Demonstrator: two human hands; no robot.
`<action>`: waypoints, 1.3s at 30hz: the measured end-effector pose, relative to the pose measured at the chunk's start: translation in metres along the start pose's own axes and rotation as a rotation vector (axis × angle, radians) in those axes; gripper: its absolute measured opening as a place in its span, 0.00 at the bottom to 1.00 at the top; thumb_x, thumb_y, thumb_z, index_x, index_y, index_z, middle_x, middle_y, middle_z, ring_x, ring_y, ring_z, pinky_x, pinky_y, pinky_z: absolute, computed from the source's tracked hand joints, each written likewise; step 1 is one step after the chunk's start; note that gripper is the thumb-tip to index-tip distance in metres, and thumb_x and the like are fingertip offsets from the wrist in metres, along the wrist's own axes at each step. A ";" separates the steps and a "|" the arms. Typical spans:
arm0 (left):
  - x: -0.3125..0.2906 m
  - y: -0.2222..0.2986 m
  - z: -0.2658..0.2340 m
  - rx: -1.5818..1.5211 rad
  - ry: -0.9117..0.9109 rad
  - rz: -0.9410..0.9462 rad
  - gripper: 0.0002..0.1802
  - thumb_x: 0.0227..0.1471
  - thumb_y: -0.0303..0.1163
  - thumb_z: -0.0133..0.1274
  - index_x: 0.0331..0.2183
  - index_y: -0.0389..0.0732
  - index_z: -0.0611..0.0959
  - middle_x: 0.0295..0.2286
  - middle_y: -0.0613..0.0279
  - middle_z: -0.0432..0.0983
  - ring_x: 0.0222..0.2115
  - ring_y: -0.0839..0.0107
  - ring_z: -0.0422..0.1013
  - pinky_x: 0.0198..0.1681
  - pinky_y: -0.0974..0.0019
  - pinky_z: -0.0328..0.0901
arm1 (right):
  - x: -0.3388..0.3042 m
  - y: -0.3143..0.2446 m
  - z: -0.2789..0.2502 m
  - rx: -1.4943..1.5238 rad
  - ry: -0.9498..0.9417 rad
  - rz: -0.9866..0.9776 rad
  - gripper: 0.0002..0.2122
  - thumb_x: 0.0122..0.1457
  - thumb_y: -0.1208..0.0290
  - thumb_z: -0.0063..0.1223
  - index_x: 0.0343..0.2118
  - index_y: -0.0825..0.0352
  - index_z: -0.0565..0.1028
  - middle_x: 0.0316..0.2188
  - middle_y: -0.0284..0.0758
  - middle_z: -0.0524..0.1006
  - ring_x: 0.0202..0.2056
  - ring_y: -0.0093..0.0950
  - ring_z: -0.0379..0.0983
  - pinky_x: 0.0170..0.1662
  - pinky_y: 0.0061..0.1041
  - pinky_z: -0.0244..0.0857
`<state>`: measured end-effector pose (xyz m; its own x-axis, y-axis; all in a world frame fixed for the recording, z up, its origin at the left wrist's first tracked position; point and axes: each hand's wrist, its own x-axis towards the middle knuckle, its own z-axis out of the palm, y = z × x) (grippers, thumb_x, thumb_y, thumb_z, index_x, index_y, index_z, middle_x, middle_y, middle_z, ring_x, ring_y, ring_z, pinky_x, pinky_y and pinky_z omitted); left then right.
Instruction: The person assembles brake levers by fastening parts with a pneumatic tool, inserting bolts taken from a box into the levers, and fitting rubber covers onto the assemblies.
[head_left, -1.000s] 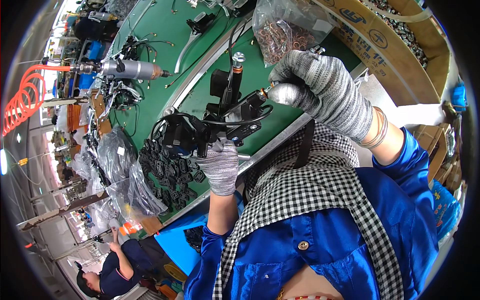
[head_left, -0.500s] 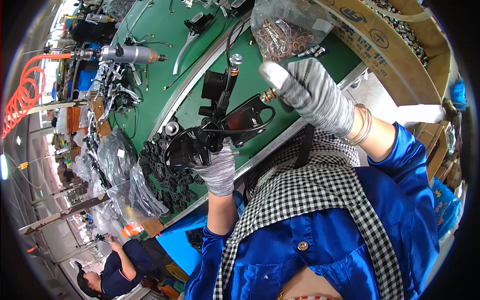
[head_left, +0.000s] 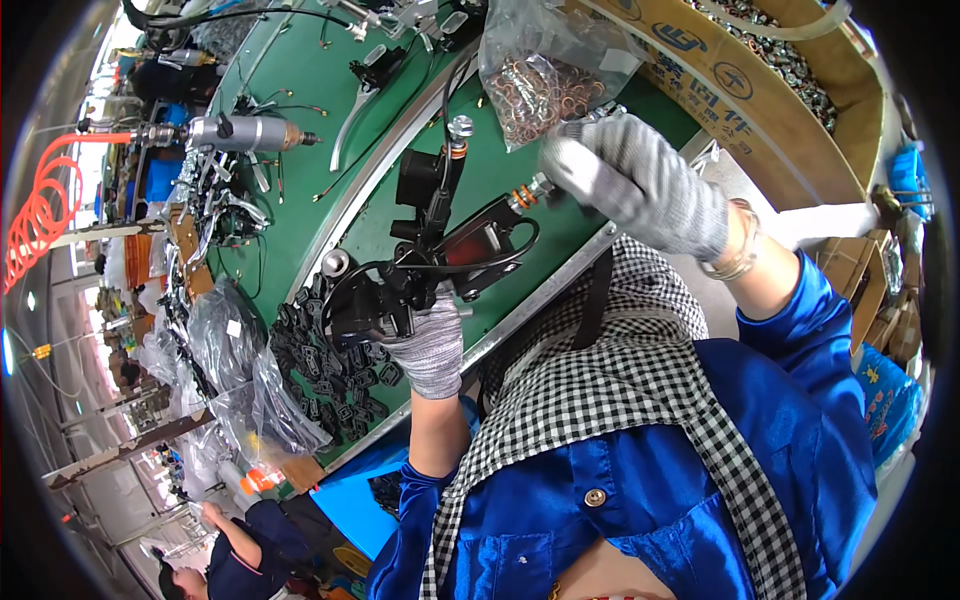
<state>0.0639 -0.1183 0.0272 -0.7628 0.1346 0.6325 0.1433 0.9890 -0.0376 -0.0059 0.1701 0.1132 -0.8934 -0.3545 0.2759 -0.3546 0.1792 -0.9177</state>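
My gloved left hand [head_left: 428, 350] is closed round the underside of a black brake assembly [head_left: 375, 305] with cylindrical bodies and bent black hoses. A silver bolt with copper-coloured washers [head_left: 522, 197] juts from its right-hand body, which has a reddish-brown side. My gloved right hand [head_left: 635, 185] is curled at that bolt's head, thumb against the fingers; the fingertips are partly hidden and slightly blurred. A second silver bolt [head_left: 460, 127] with washers stands at the end of the assembly's upper branch. Beyond it lies a clear bag of copper-coloured washers [head_left: 545, 95].
Small black parts [head_left: 325, 375] are heaped beside my left hand on the green bench [head_left: 300, 140]. A grey air screwdriver [head_left: 250, 133] hangs at left on a coiled orange hose. A cardboard box of metal fittings [head_left: 790, 130] stands at far right. Another person [head_left: 235, 550] works at lower left.
My right hand has turned and shifted slightly right and down, so the bolt's head now shows. The view has shifted slightly; my left hand still holds the brake assembly.
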 end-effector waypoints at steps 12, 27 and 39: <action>-0.009 -0.021 0.027 0.389 -0.108 0.341 0.19 0.58 0.50 0.52 0.37 0.43 0.80 0.30 0.56 0.75 0.30 0.59 0.74 0.36 0.33 0.68 | -0.015 -0.016 -0.034 -0.437 -0.025 -0.111 0.18 0.66 0.54 0.49 0.31 0.67 0.75 0.20 0.43 0.73 0.29 0.44 0.75 0.33 0.38 0.70; 0.006 0.006 0.031 -0.012 -0.201 0.309 0.15 0.55 0.46 0.53 0.37 0.45 0.82 0.31 0.60 0.76 0.32 0.60 0.74 0.36 0.38 0.68 | -0.046 -0.039 -0.227 -1.495 -0.068 0.704 0.09 0.55 0.67 0.60 0.39 0.61 0.81 0.26 0.36 0.81 0.30 0.35 0.79 0.37 0.34 0.73; 0.006 0.017 0.025 -0.013 -0.204 0.350 0.13 0.52 0.42 0.54 0.36 0.47 0.82 0.32 0.62 0.77 0.34 0.60 0.75 0.36 0.41 0.68 | -0.001 0.048 -0.260 -1.051 -0.266 0.933 0.09 0.53 0.67 0.61 0.37 0.59 0.84 0.34 0.33 0.83 0.34 0.30 0.77 0.39 0.37 0.70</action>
<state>0.0459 -0.0994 0.0113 -0.7760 0.4736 0.4167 0.4234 0.8807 -0.2124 -0.0933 0.4178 0.1434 -0.8734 0.1314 -0.4690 0.1821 0.9812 -0.0641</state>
